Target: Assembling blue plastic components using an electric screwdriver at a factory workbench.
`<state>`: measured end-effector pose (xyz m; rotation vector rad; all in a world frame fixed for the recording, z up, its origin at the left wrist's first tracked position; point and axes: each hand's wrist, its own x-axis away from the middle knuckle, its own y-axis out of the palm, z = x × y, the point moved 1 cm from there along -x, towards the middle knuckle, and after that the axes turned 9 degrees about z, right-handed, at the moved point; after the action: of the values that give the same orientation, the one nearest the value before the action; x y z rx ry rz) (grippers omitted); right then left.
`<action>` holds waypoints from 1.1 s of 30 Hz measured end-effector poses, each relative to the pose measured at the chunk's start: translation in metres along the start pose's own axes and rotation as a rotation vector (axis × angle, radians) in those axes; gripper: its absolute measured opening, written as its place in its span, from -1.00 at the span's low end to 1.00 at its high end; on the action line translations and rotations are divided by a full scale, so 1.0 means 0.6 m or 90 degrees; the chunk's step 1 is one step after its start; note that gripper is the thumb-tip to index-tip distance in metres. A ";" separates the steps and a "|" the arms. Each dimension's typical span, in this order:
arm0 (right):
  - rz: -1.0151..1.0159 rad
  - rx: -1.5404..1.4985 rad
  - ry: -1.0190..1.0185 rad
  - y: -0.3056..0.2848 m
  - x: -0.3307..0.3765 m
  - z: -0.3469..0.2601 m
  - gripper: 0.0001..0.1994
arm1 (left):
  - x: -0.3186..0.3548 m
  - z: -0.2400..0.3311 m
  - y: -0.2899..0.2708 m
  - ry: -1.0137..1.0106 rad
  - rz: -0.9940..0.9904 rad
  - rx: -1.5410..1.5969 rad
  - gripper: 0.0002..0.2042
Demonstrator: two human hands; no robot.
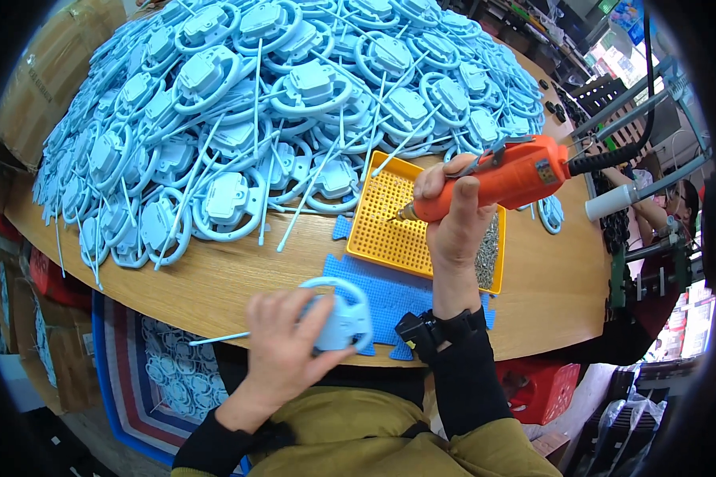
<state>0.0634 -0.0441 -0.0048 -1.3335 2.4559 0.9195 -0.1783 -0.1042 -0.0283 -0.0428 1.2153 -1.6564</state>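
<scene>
My left hand (282,346) grips a light-blue plastic ring-shaped part (344,322) with a thick centre and a thin stem, held over the blue textured mat (390,294) at the table's near edge. The stem points left past my knuckles. My right hand (457,219) is wrapped round an orange electric screwdriver (501,179), its bit pointing left and down above a yellow tray (370,250) full of small holes. Whether the bit touches the tray, I cannot tell. Small metal screws (487,254) lie heaped at the tray's right end.
A large pile of similar light-blue parts (231,135) covers the far side of the wooden table (541,278). Below left, a blue-rimmed bin (107,366) holds more. A cardboard box (64,79) stands far left. The screwdriver's black cable (612,159) rises at right; a red stool (545,389) sits below.
</scene>
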 end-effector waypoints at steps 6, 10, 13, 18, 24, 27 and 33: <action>0.012 0.011 -0.015 0.013 0.005 -0.030 -0.54 | -0.032 0.029 0.047 -0.001 -0.078 0.048 -0.36; -0.031 -0.104 -0.011 0.027 0.026 -0.092 -0.53 | -0.038 0.033 0.052 -0.020 -0.081 0.055 -0.36; -0.069 -0.024 0.045 0.043 0.076 -0.124 -0.41 | -0.043 0.033 0.053 -0.019 -0.080 0.045 -0.37; -0.069 0.067 0.079 0.047 0.116 -0.121 -0.38 | -0.042 0.030 0.061 -0.014 -0.071 0.032 -0.36; -0.049 -0.009 0.169 0.016 0.132 -0.111 -0.52 | -0.048 0.042 0.068 -0.013 -0.075 0.027 -0.38; -0.074 -0.001 0.197 0.008 0.152 -0.089 -0.43 | -0.042 0.046 0.057 -0.020 -0.050 0.018 -0.40; -0.110 0.170 0.040 0.034 0.139 -0.116 -0.52 | -0.043 0.049 0.063 0.033 -0.067 -0.008 -0.43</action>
<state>0.0072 -0.1356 0.0214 -1.4657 2.3598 0.4964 -0.1238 -0.1031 -0.0284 -0.0722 1.2816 -1.7502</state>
